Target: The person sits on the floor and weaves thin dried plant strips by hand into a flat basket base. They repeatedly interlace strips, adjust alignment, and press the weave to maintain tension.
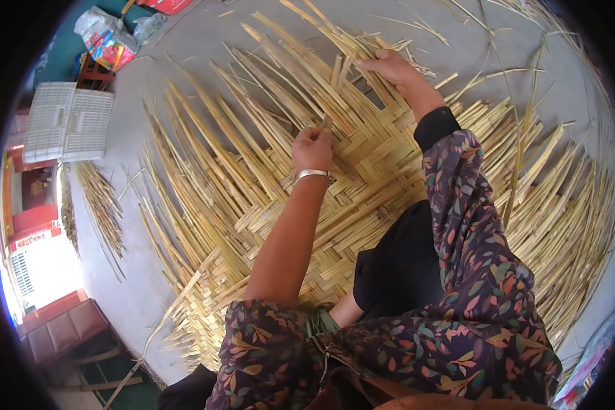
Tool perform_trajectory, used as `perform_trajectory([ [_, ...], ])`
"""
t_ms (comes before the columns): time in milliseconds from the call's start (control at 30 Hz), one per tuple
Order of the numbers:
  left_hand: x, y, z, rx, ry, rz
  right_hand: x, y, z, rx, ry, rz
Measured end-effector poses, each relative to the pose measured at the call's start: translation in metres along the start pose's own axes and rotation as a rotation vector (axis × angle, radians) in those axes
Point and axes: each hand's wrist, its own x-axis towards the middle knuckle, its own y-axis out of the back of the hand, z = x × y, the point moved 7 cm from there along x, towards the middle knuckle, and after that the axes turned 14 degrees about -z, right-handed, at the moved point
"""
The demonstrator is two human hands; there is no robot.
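A large woven reed mat spreads on the floor beneath me, its weave tight in the middle and its loose split strips fanning outward. My left hand, with a silver bracelet at the wrist, is closed at the far edge of the weave. A short reed end pokes up between its fingers. Farther out and to the right, my right hand grips long flattened reed strips with thumb and fingers. The fingertips of both hands are partly hidden. My bent leg in black cloth rests on the mat's near part.
A white plastic crate stands at the left, with a bundle of dry stalks on the floor below it. Plastic bags lie at the upper left. A brown padded seat is at the lower left. Loose stalks lie at the upper right.
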Motion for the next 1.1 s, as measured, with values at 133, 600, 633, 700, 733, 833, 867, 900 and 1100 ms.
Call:
perform_trajectory([
  [133,0.014,-0.016,-0.012,-0.149,-0.046,-0.007,0.017,0.035,0.030,-0.082,0.033,0.210],
  [600,0.010,-0.005,0.001,-0.229,0.043,-0.287,0.005,0.012,-0.001,-0.140,0.030,-0.015],
  [633,0.012,-0.005,-0.001,-0.195,0.026,-0.289,0.007,0.012,0.001,-0.154,0.045,-0.019],
  [700,0.016,-0.003,-0.002,-0.130,0.002,-0.314,0.009,0.008,-0.001,-0.165,0.034,-0.012],
  [733,0.019,-0.001,-0.001,-0.097,-0.009,-0.341,0.008,0.007,-0.002,-0.199,0.029,-0.007],
  [833,0.022,-0.008,0.013,0.087,-0.082,-0.393,0.004,0.013,-0.008,-0.262,0.017,0.019],
  [867,0.021,-0.005,0.014,0.172,-0.100,-0.394,0.003,0.010,-0.006,-0.241,0.014,0.020],
  [900,0.021,-0.005,0.013,0.165,-0.083,-0.386,0.001,0.008,-0.005,-0.221,0.009,0.020],
  [1100,0.024,-0.002,0.004,0.193,-0.196,-0.349,-0.015,-0.004,-0.027,-0.126,0.035,0.020],
])
